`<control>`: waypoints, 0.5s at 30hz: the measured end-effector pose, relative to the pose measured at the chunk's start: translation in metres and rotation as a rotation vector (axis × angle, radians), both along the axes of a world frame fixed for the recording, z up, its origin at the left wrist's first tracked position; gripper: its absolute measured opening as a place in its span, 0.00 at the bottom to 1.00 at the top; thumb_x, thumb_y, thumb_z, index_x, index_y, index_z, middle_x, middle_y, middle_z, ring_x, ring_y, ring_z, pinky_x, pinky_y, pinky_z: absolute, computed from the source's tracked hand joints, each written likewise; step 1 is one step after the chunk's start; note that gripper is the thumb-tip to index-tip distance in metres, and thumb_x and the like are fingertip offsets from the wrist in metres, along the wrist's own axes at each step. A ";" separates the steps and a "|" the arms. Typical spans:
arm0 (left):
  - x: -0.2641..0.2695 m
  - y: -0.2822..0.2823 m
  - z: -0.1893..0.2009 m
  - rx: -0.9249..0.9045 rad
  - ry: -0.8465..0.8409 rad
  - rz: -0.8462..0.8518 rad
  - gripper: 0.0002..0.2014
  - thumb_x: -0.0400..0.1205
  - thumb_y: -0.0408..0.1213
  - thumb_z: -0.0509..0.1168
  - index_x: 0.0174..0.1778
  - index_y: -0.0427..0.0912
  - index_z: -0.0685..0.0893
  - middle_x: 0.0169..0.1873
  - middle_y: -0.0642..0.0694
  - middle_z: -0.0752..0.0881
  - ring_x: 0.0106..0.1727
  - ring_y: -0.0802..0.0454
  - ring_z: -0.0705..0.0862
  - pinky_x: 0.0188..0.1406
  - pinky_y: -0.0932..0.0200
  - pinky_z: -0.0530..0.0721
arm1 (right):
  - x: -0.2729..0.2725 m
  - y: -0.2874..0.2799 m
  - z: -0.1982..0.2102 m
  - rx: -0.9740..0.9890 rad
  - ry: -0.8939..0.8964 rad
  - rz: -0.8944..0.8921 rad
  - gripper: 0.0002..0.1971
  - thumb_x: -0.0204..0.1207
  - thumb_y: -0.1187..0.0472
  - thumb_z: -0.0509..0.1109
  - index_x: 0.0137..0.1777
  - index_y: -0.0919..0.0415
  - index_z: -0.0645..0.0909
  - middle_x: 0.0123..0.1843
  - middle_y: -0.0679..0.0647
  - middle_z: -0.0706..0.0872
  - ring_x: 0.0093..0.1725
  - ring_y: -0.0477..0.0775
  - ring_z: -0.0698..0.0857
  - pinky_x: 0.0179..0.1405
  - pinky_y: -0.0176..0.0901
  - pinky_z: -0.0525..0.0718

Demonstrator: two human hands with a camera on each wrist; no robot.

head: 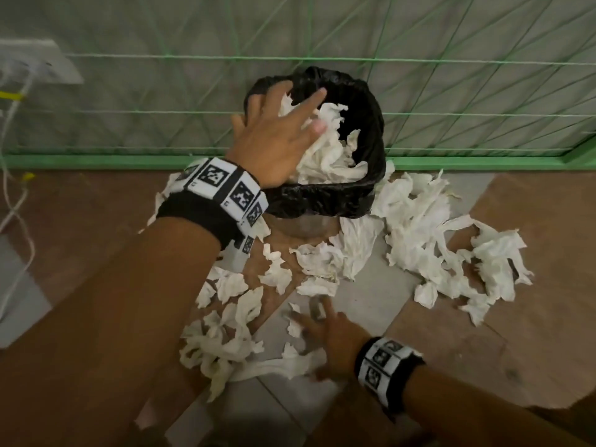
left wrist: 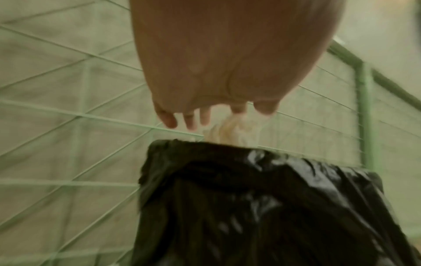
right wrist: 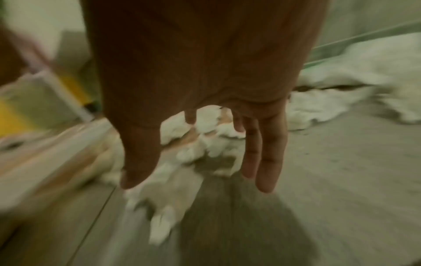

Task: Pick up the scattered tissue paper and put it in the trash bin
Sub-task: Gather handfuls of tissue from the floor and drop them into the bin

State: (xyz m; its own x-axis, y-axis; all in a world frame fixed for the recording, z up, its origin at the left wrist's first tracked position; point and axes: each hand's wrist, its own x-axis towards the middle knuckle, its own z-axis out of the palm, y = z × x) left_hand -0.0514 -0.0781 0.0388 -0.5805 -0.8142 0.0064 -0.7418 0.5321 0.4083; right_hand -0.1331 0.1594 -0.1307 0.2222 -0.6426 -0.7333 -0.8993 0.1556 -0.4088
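A small trash bin (head: 371, 130) lined with a black bag (left wrist: 262, 198) stands against the green fence. White tissue paper (head: 325, 156) fills much of it. My left hand (head: 274, 133) hovers over the bin's left rim with its fingers spread and straight, holding nothing; in the left wrist view the left hand (left wrist: 216, 111) is above a wad of tissue (left wrist: 232, 131) at the bag's edge. My right hand (head: 325, 337) is low over the floor, blurred, fingers extended among torn tissue scraps (head: 232, 337). In the right wrist view the right hand (right wrist: 196, 172) is over the scraps (right wrist: 182, 162).
More tissue (head: 429, 240) lies in a large heap right of the bin and in pieces in front of it. The floor is brown board (head: 532, 285) with grey tile (head: 364, 304) patches. A green wire fence (head: 451, 101) closes the back. White cables (head: 16, 201) hang at the left.
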 end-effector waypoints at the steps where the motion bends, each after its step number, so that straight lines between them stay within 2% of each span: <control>1: 0.009 0.002 -0.003 -0.009 0.142 0.078 0.23 0.86 0.61 0.44 0.79 0.69 0.60 0.80 0.50 0.60 0.80 0.44 0.59 0.77 0.32 0.51 | 0.009 0.009 -0.007 0.000 0.004 0.098 0.57 0.66 0.44 0.79 0.75 0.20 0.33 0.86 0.57 0.34 0.79 0.74 0.61 0.71 0.68 0.75; 3: 0.029 0.010 -0.012 -0.049 0.410 0.283 0.20 0.87 0.56 0.46 0.74 0.62 0.70 0.70 0.47 0.69 0.71 0.48 0.71 0.77 0.35 0.62 | 0.021 0.017 -0.019 -0.038 0.006 0.173 0.57 0.68 0.49 0.79 0.76 0.21 0.32 0.84 0.56 0.26 0.83 0.76 0.50 0.74 0.70 0.71; 4: 0.040 0.013 -0.021 -0.074 0.509 0.390 0.18 0.87 0.54 0.47 0.68 0.55 0.74 0.63 0.46 0.72 0.63 0.49 0.75 0.72 0.38 0.70 | 0.023 0.017 -0.026 -0.048 0.019 0.178 0.55 0.70 0.50 0.78 0.78 0.24 0.35 0.84 0.55 0.26 0.83 0.76 0.47 0.74 0.70 0.70; 5: 0.051 0.017 -0.032 -0.095 0.566 0.488 0.17 0.88 0.51 0.49 0.62 0.47 0.76 0.57 0.45 0.75 0.56 0.49 0.76 0.64 0.42 0.76 | 0.026 0.016 -0.033 -0.068 0.041 0.186 0.51 0.72 0.50 0.76 0.80 0.27 0.39 0.85 0.55 0.28 0.83 0.75 0.47 0.75 0.69 0.70; 7: 0.074 0.031 -0.058 -0.098 0.551 0.639 0.13 0.87 0.44 0.52 0.48 0.38 0.76 0.43 0.43 0.79 0.44 0.45 0.78 0.45 0.45 0.79 | 0.031 0.012 -0.042 -0.150 0.055 0.209 0.41 0.77 0.55 0.72 0.82 0.39 0.49 0.86 0.56 0.38 0.82 0.73 0.54 0.74 0.64 0.73; 8: 0.086 0.039 -0.072 -0.066 0.473 0.690 0.13 0.85 0.42 0.53 0.44 0.37 0.77 0.37 0.42 0.80 0.40 0.41 0.80 0.39 0.47 0.78 | 0.033 0.009 -0.044 -0.192 0.040 0.220 0.37 0.78 0.59 0.70 0.82 0.46 0.54 0.85 0.57 0.44 0.80 0.72 0.59 0.73 0.62 0.74; 9: 0.096 0.049 -0.086 0.006 0.342 0.715 0.13 0.84 0.42 0.55 0.42 0.37 0.77 0.34 0.41 0.81 0.39 0.39 0.81 0.38 0.49 0.79 | 0.034 0.006 -0.045 -0.228 0.023 0.234 0.33 0.79 0.63 0.68 0.81 0.52 0.58 0.84 0.58 0.49 0.78 0.71 0.63 0.73 0.61 0.75; 10: 0.105 0.057 -0.100 0.122 0.161 0.702 0.13 0.83 0.43 0.55 0.42 0.38 0.78 0.36 0.40 0.83 0.41 0.38 0.83 0.40 0.50 0.80 | 0.035 0.003 -0.043 -0.251 0.012 0.253 0.31 0.79 0.66 0.66 0.80 0.56 0.61 0.83 0.59 0.53 0.76 0.70 0.67 0.72 0.60 0.76; 12: 0.120 0.079 -0.132 0.447 -0.247 0.549 0.13 0.81 0.48 0.58 0.47 0.43 0.81 0.47 0.41 0.86 0.50 0.39 0.84 0.51 0.50 0.82 | 0.033 -0.004 -0.034 -0.286 0.009 0.284 0.27 0.80 0.69 0.63 0.79 0.60 0.64 0.80 0.62 0.61 0.71 0.69 0.74 0.70 0.58 0.77; 13: 0.126 0.091 -0.146 0.584 -0.389 0.445 0.13 0.80 0.49 0.60 0.51 0.45 0.81 0.52 0.42 0.86 0.54 0.41 0.84 0.55 0.50 0.82 | 0.030 -0.008 -0.026 -0.301 0.008 0.274 0.26 0.81 0.69 0.61 0.79 0.60 0.66 0.78 0.62 0.65 0.69 0.69 0.76 0.68 0.57 0.77; 15: 0.132 0.116 -0.170 0.716 -0.498 0.295 0.17 0.75 0.54 0.68 0.55 0.51 0.78 0.60 0.44 0.84 0.59 0.44 0.83 0.61 0.50 0.82 | 0.020 -0.016 -0.007 -0.302 -0.001 0.245 0.24 0.80 0.71 0.58 0.76 0.59 0.71 0.70 0.63 0.73 0.64 0.68 0.79 0.62 0.55 0.78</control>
